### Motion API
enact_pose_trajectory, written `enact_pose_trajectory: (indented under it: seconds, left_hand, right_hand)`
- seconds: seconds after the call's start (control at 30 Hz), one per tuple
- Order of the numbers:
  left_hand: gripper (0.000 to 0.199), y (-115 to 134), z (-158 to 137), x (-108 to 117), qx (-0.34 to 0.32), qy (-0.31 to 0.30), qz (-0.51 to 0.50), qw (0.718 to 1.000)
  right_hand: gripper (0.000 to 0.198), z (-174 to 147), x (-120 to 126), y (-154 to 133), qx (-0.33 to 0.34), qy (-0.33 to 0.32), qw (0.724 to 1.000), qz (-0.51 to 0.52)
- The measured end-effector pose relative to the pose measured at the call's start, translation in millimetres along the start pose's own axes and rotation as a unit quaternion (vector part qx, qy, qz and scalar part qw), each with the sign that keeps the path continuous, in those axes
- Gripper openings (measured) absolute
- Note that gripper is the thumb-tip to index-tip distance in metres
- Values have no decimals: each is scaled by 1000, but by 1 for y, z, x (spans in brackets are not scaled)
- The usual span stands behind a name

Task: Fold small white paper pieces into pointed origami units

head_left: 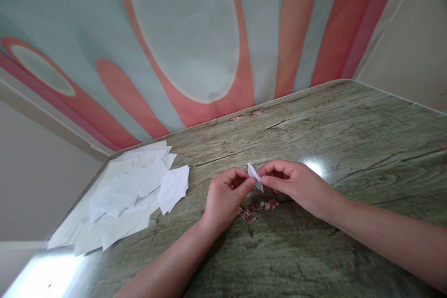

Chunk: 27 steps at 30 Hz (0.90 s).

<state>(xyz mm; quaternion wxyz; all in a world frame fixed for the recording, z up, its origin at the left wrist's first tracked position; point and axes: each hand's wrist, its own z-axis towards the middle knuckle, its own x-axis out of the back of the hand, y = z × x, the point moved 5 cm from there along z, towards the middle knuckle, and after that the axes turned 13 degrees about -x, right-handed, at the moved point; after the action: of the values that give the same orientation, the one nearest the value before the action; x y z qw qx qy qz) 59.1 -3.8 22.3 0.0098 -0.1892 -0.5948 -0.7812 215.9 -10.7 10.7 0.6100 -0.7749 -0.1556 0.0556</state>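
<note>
A small folded piece of white paper point(255, 177) is held up just above the table, between my two hands. My left hand point(226, 193) pinches its left side between thumb and fingers. From the right, my right hand point(295, 184) pinches the other side with thumb and forefinger. The paper stands on edge with a sharp crease, and its lower part narrows to a point. Fingertips cover parts of it, so its full shape is hidden.
A spread pile of white paper sheets point(122, 191) covers the left part of the wood-grain table point(349, 149). A smaller stack of paper point(174, 186) lies at the pile's right edge. Behind the table rises a wall with a coloured pattern point(265, 32).
</note>
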Motion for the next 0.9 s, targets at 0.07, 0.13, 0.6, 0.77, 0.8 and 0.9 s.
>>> enact_pose_trajectory:
  seconds: [0.07,0.13,0.6,0.77,0.8,0.9]
  left_hand:
    - [15,-2,0,-1,9,-5,-31,999]
    - [14,-2,0,-3,8,-8,-52,999]
    - [10,1,-1,-3,-31,5,-34,999]
    - [12,0,0,-1,-49,10,5,999]
    - [12,0,-1,-1,-53,9,17,998]
    - [13,1,-1,0,-64,9,44,997]
  right_hand:
    - [17,1,0,1,-1,5,1000,5]
    - [20,1,1,2,-1,14,1000,14]
    - [14,-5,1,-9,27,69,995,-61]
    - [9,-8,1,-13,52,101,988,-104]
    - [9,-8,1,-12,52,94,990,-97]
    - [10,-7,0,-11,56,88,990,-95]
